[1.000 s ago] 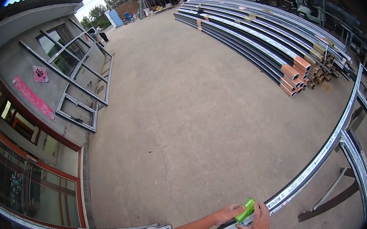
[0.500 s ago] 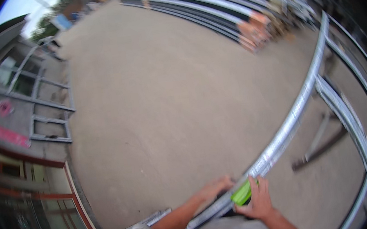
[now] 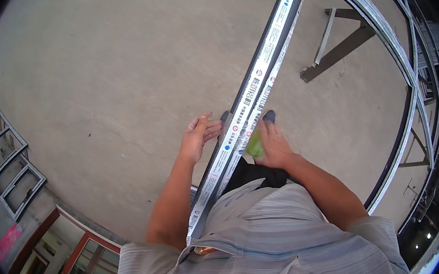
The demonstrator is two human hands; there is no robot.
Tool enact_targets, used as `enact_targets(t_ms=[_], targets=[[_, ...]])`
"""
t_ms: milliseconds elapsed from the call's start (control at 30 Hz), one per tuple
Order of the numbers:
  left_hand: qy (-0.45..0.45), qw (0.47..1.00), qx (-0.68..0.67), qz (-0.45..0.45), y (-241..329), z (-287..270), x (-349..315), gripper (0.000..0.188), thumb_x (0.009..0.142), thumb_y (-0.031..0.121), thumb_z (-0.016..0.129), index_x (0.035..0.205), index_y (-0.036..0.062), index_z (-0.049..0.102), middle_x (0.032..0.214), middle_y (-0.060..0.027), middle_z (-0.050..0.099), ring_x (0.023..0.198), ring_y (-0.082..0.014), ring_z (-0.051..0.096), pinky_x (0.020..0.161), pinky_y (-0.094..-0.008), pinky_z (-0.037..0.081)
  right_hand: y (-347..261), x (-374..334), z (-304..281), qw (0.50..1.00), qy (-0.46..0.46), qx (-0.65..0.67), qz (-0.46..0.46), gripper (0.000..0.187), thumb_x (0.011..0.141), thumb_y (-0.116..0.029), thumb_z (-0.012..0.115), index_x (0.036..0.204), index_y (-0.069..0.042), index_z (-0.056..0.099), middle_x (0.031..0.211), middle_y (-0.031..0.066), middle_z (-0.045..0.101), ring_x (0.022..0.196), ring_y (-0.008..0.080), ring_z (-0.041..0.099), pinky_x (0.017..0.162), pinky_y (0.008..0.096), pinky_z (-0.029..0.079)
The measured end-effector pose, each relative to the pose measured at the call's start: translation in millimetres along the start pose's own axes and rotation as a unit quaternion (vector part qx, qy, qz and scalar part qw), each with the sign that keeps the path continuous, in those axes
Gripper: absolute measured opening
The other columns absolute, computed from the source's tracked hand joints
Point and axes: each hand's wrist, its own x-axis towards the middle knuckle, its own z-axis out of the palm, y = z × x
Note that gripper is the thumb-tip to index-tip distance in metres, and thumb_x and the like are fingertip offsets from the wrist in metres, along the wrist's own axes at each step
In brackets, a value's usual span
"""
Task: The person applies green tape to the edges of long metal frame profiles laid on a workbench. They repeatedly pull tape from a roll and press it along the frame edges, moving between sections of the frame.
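Note:
A long, straight metal profile (image 3: 252,85), covered in printed film, runs slantwise from my waist toward the far right. My left hand (image 3: 196,138) is at its left edge, fingers stretched toward it and apart, nothing seen in them. On the other side, my right hand (image 3: 274,146) holds a bright green object (image 3: 254,144) close against the profile. Its fingers point forward, and part of the object lies hidden behind hand and profile, so its kind does not show. The tips of my dark shoes (image 3: 268,116) show on both sides of the profile.
Curved-looking metal frame bars (image 3: 380,26) join the profile at the far right. A brown angled metal stand (image 3: 342,50) is on the concrete floor (image 3: 114,68) beneath them. Window frames (image 3: 1,156) lean at the left, near a red-framed glass door (image 3: 78,272).
My view has tilted down from the yard to my hands and the profile. The green object stays at my right hand; my left hand shows more plainly, fingers apart.

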Motion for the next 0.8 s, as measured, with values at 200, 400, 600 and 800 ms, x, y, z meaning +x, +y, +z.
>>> enact_targets(t_ms=[200,400,600,800], targets=[[-0.057,0.985,0.065,-0.148,-28.6,6.9,28.0,0.051,0.105,0.032,0.065,0.142,-0.0015,0.056,0.122,-0.0157,0.072,0.108,-0.0203,0.071,0.097,-0.0369,0.059,-9.1,65.4,50.1,0.989,-0.019,-0.049,-0.137,0.064,0.083,-0.033,0.076,0.141,-0.009,0.062,0.147,0.0174,0.054,0.141,0.0439,0.041,0.121,0.0494,0.033],[-0.125,0.966,0.087,-0.208,-43.3,9.2,38.5,0.051,0.099,0.020,0.072,0.141,-0.0041,0.058,0.116,-0.0142,0.074,0.094,-0.0181,0.074,0.081,-0.0332,0.063,-15.1,68.6,53.3,0.988,-0.044,-0.070,-0.127,0.051,0.089,-0.035,0.071,0.137,-0.017,0.067,0.147,0.0095,0.058,0.142,0.0411,0.043,0.125,0.0493,0.027],[0.004,0.983,0.137,-0.124,-36.3,-17.7,32.9,0.059,0.100,0.041,0.072,0.130,-0.0098,0.063,0.113,-0.0153,0.074,0.095,-0.0197,0.073,0.086,-0.0323,0.059,-3.6,59.3,37.1,0.999,-0.008,0.020,-0.037,0.068,0.087,-0.026,0.077,0.147,-0.005,0.053,0.150,0.0248,0.046,0.137,0.0435,0.046,0.119,0.0465,0.039],[-0.010,0.985,0.165,0.044,45.9,-28.1,-17.7,0.054,0.101,0.046,0.069,0.119,-0.0050,0.070,0.101,-0.0087,0.074,0.094,-0.0156,0.070,0.086,-0.0309,0.056,-21.9,19.5,-39.2,0.967,0.227,0.112,0.028,0.086,0.082,-0.025,0.083,0.151,0.004,0.041,0.144,0.0281,0.048,0.133,0.0457,0.049,0.115,0.0492,0.042]])
